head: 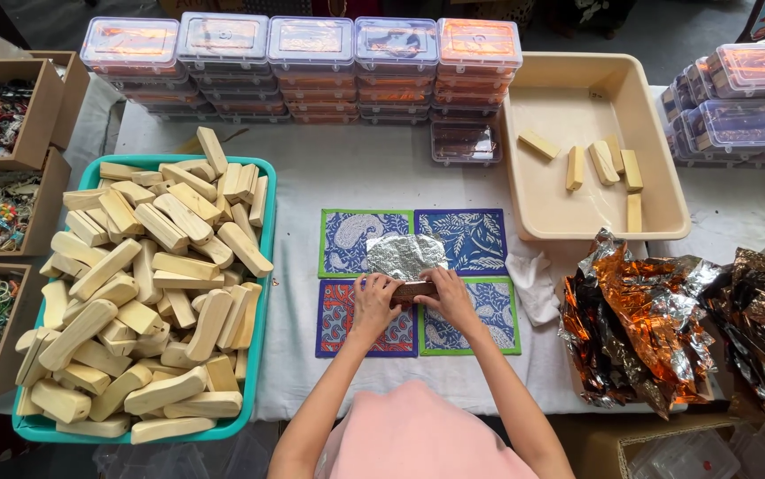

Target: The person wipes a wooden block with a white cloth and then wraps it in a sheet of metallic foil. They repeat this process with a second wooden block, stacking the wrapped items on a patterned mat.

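Left hand [373, 300] and right hand [450, 297] pinch a small brown wooden block [415, 289] between closed fingers, over four patterned cloth mats [469, 239]. Crinkled silver foil [405, 255] touches its far edge. Left, a teal tub [262, 293] holds smooth pale blocks.

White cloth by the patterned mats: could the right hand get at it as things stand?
Probably yes. The white cloth lies uncovered on the table just beside the right hand, with nothing between them. But both hands are on a small brown block, so the right would have to let go first.
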